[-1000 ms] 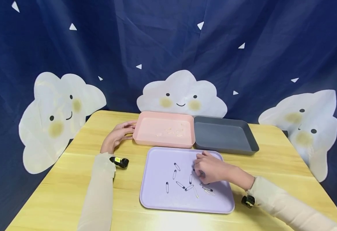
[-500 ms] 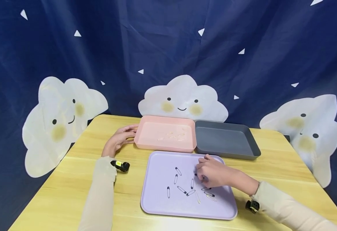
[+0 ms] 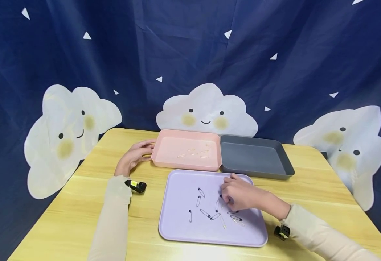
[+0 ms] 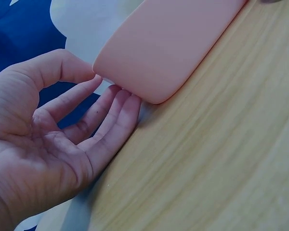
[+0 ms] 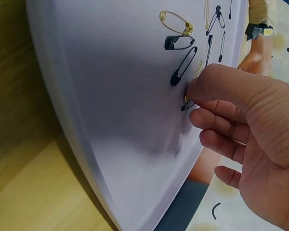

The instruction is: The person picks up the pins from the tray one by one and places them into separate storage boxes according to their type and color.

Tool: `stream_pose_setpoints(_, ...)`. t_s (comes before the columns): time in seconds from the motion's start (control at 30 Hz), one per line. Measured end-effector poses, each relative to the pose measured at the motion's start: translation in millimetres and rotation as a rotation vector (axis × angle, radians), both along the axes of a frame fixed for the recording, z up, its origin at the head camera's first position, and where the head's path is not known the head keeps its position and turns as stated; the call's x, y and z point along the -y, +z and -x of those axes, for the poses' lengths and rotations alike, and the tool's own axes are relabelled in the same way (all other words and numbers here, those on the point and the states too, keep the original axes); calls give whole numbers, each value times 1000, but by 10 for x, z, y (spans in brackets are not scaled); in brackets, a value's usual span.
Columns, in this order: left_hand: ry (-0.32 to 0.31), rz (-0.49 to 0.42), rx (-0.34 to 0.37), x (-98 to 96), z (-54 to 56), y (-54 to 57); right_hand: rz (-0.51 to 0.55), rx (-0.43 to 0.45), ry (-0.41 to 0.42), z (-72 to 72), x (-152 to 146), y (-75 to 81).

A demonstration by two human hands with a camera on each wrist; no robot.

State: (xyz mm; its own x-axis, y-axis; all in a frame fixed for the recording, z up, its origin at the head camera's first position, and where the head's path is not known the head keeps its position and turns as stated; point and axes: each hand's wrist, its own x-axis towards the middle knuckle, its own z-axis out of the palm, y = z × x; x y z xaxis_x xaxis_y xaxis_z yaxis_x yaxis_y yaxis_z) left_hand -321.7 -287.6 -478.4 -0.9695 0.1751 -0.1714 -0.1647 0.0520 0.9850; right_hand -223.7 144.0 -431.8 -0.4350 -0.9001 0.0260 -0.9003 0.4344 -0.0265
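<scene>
— Hardly anything has moved since a second ago: your head view has tipped so the trays sit a little lower in it, while your right hand (image 3: 241, 194) stays at the same spot on the purple tray (image 3: 177, 230).

— What have you got in it?

— Your thumb and first finger look closed on a gold safety pin (image 5: 186, 98), right of the purple tray's middle; your thumb hides how firm that pinch is.

— What might go wrong for you?

— A black safety pin (image 5: 185, 107) lies right by the gold one, perhaps touching, so the two could hook together and lift as one. Thin wire could also slip if you catch only its edge.

— Your left hand (image 3: 135, 155)?

— Loosely spread, fingertips against the left end of the pink tray (image 3: 184, 166); a careless push could shove it into the grey tray (image 3: 257, 154) beside it.

— Anything in your way?

— On the near side, more black pins (image 5: 175, 79) crowd you, and another gold pin (image 5: 188, 30) lies close against one. Farther off, the pink and grey walls stand just beyond the purple rim, so a low sweep might clip them. Gold pins already lie in the pink tray; behind the tabletop (image 3: 148, 210) hangs a blue curtain (image 3: 190, 43).
</scene>
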Motion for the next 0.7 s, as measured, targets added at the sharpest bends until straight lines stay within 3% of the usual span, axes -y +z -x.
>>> stream_pose_setpoints(0.5,-12,-5,33,-52,-116,197,-5,-45,22,-13,27,2)
stream_pose_setpoints(0.7,-1,-2,30,-24,-77,117,-3,-52,23,-22,40,-3)
